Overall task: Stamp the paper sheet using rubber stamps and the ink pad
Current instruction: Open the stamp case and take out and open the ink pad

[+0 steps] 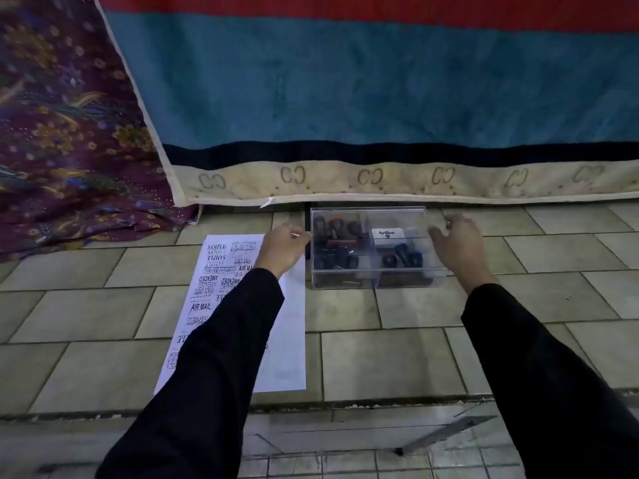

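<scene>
hands in black sleeves reach to either side of a clear plastic box (375, 248) on the tiled floor (345, 316). left hand (281, 247) touches the box's left wall, fingers curled, a thin white sliver at the fingertips. right hand (456, 242) sits at the box's right wall, fingers loosely bent, not visibly clamped. inside the box lie dark-handled rubber stamps (337, 243) in the left compartment and a white artline ink pad (388, 234) in the far right one. paper sheet (290, 326), already printed with marks, lies left of the box, partly under the left sleeve. striped blanket (380, 91) hangs at the far side.
</scene>
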Demonstrator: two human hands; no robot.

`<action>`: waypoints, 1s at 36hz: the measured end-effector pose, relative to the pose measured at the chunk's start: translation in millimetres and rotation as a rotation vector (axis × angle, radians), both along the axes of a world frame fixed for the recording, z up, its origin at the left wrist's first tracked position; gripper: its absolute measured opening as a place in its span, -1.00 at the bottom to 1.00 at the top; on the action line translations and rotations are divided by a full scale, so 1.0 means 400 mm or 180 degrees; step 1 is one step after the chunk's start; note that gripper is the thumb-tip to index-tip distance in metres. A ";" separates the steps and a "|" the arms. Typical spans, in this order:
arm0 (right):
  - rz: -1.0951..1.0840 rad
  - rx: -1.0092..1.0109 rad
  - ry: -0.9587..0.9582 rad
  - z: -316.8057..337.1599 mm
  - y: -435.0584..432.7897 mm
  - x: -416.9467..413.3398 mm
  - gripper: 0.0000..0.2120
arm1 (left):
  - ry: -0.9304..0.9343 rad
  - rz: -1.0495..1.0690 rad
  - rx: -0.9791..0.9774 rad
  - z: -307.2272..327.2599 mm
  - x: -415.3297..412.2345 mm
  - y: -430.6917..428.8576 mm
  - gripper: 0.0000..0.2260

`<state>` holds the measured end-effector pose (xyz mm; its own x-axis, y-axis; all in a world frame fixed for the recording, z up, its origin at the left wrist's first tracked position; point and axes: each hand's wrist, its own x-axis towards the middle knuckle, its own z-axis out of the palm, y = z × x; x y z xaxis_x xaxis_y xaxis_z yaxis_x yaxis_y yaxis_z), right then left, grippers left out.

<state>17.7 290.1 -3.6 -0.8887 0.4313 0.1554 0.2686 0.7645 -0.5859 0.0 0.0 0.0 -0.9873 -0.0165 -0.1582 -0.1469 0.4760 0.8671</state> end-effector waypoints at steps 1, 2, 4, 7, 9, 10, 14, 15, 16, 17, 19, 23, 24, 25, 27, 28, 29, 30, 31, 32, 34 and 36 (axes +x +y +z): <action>-0.0074 -0.0065 -0.0143 -0.003 -0.001 -0.001 -0.58 | -0.0062 0.0006 -0.0072 -0.003 0.000 0.003 -0.75; -0.0156 -0.0084 -0.0222 -0.002 -0.003 -0.002 -0.60 | -0.0066 0.0043 -0.0082 -0.003 0.000 0.007 -0.75; -0.0227 -0.0132 -0.0231 -0.010 -0.005 0.001 -0.68 | -0.0085 0.0065 -0.0023 -0.009 0.003 0.015 -0.77; -0.0138 -0.0079 -0.0085 -0.018 -0.004 0.007 -0.78 | 0.0029 0.0096 -0.0090 -0.011 0.003 0.027 -0.84; -0.0124 -0.0137 0.0017 -0.018 -0.002 0.011 -0.78 | 0.0129 0.0100 -0.0218 -0.009 0.002 0.031 -0.86; -0.0140 -0.0165 0.0044 -0.019 -0.001 0.012 -0.78 | 0.0173 0.0098 -0.0300 -0.010 0.002 0.033 -0.86; -0.0170 -0.0300 0.0107 -0.012 -0.002 0.015 -0.78 | 0.0317 0.0022 -0.0578 -0.004 0.007 0.037 -0.82; -0.0184 -0.0322 0.0139 -0.008 -0.001 0.016 -0.78 | 0.0355 0.0014 -0.0638 -0.001 0.010 0.038 -0.80; -0.0200 -0.0342 0.0188 -0.004 -0.001 0.018 -0.77 | 0.0400 0.0025 -0.0708 0.002 0.013 0.039 -0.78; -0.0227 -0.0387 0.0240 0.002 0.000 0.021 -0.77 | 0.0456 0.0060 -0.0773 0.008 0.018 0.039 -0.75; -0.0274 -0.0471 0.0382 0.015 0.001 0.033 -0.77 | 0.0591 0.0112 -0.0800 0.024 0.029 0.038 -0.76; -0.0353 -0.0562 0.0642 0.045 0.008 0.079 -0.81 | 0.0804 0.0160 -0.0508 0.052 0.065 0.027 -0.87; -0.0385 -0.0572 0.0676 0.051 0.010 0.096 -0.83 | 0.0836 0.0206 -0.0397 0.056 0.083 0.022 -0.87; -0.0402 -0.0591 0.0703 0.054 0.013 0.115 -0.84 | 0.0874 0.0242 -0.0316 0.059 0.103 0.017 -0.87; -0.0345 -0.0640 0.0703 0.054 0.019 0.158 -0.86 | 0.0849 0.0266 -0.0244 0.058 0.150 0.004 -0.88; -0.0305 -0.0681 0.0649 0.051 0.021 0.182 -0.88 | 0.0785 0.0268 -0.0201 0.055 0.174 -0.002 -0.89; -0.0274 -0.0722 0.0571 0.046 0.023 0.205 -0.90 | 0.0716 0.0264 -0.0163 0.049 0.197 -0.008 -0.91; -0.0252 -0.0743 0.0485 0.039 0.025 0.228 -0.92 | 0.0643 0.0250 -0.0152 0.042 0.221 -0.013 -0.92; -0.0241 -0.0750 0.0409 0.031 0.027 0.247 -0.94 | 0.0574 0.0224 -0.0165 0.033 0.245 -0.018 -0.92; -0.0248 -0.0762 0.0333 0.021 0.029 0.265 -0.95 | 0.0496 0.0190 -0.0181 0.022 0.268 -0.021 -0.92; -0.0278 -0.0794 0.0156 0.001 0.032 0.293 -0.95 | 0.0325 0.0147 -0.0185 -0.001 0.310 -0.024 -0.90; -0.0252 -0.0825 0.0024 -0.020 0.034 0.314 -0.96 | 0.0187 0.0130 -0.0200 -0.026 0.340 -0.024 -0.88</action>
